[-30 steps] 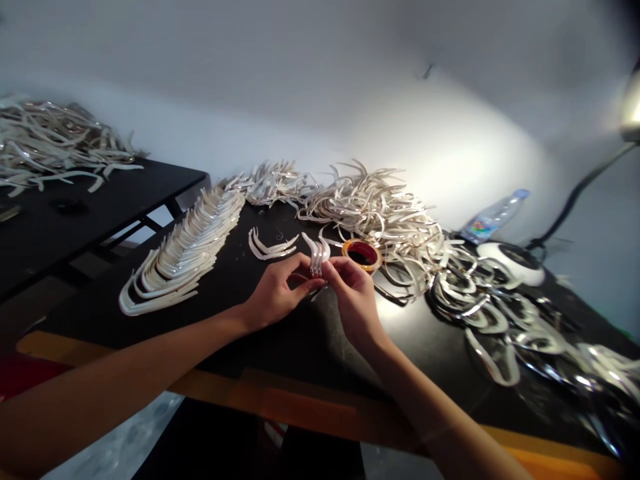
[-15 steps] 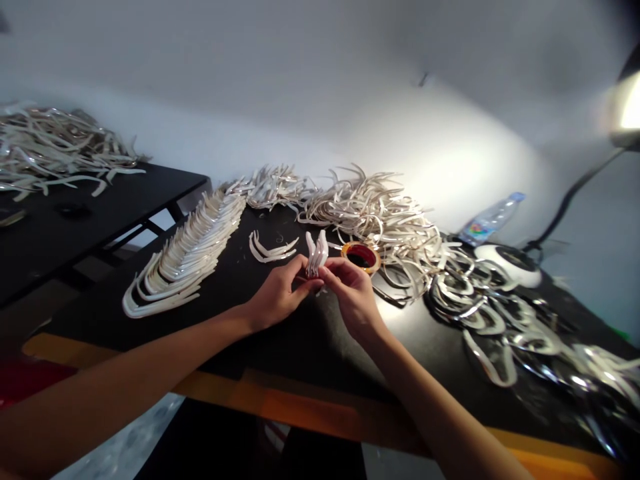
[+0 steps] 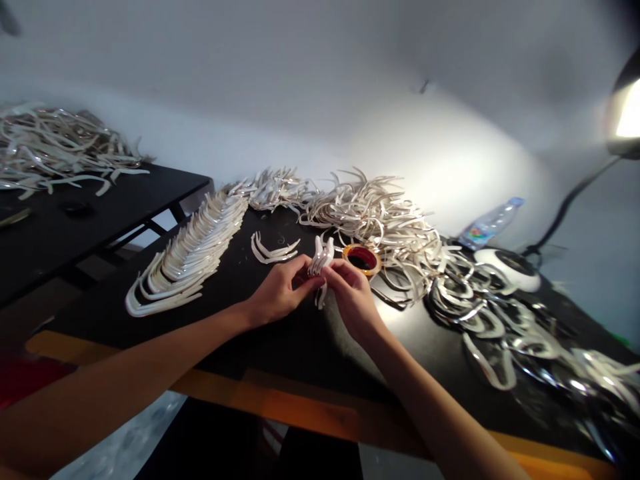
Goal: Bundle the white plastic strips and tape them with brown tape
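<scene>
The left hand (image 3: 280, 290) and right hand (image 3: 353, 300) clamp their fingers on a bundle of glossy curved white strips (image 3: 320, 261). A round orange tape roll (image 3: 361, 261) sits just beside them.

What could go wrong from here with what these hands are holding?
The bundle of white strips is pinched only between the fingertips of the left hand and right hand, so strips may slip and scatter. The tape roll sits close to the right hand and could be knocked into the loose heap. The left forearm lies near the stacked row, which a brush might disturb.
</scene>
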{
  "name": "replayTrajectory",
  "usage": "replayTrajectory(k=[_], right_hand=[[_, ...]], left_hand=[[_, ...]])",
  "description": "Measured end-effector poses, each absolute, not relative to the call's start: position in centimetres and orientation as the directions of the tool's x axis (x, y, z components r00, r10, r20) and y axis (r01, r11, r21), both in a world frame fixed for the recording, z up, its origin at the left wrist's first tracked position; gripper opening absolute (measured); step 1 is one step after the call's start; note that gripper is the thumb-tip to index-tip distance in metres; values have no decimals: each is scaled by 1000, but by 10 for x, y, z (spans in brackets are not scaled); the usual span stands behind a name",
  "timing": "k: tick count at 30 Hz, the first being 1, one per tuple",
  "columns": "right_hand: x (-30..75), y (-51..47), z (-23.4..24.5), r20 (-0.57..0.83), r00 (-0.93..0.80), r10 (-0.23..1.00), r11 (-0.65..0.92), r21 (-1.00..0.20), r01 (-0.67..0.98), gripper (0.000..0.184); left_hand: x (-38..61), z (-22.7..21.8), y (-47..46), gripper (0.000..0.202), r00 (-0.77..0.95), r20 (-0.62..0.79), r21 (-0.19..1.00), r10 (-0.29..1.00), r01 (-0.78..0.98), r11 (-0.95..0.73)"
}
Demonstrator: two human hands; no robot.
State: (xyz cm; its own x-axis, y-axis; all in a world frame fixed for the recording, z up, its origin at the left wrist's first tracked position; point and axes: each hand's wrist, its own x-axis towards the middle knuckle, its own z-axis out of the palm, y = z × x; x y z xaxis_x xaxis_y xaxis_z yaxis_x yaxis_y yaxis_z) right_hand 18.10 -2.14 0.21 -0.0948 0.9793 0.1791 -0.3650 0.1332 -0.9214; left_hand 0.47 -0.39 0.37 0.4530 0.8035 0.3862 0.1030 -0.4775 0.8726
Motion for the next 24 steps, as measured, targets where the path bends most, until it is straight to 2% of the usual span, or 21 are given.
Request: replayTrajectory(k=[4,9,14,18,24], right_hand=[[184,-20,9,142,-92,986,94,-914,-395,29],[185,-20,11,116,-78,990,65,-874,-481,24],[182,-23,10,67,-180,981,-53,-807,-588,17],[179,-24,11,11,-227,974,-143,-746,-650,27],[178,-24,12,-35,-203,979,-157,-765,-625,29]], left_hand=[[6,9,-10,31,525,329,907,785,55,-417],[7,7,-10,33,535,290,924,793,58,-377],[7,6,-7,32,528,297,921,795,60,-384],[8,5,-8,31,518,303,921,800,55,-385],[8,2,-7,32,514,301,923,803,53,-380]])
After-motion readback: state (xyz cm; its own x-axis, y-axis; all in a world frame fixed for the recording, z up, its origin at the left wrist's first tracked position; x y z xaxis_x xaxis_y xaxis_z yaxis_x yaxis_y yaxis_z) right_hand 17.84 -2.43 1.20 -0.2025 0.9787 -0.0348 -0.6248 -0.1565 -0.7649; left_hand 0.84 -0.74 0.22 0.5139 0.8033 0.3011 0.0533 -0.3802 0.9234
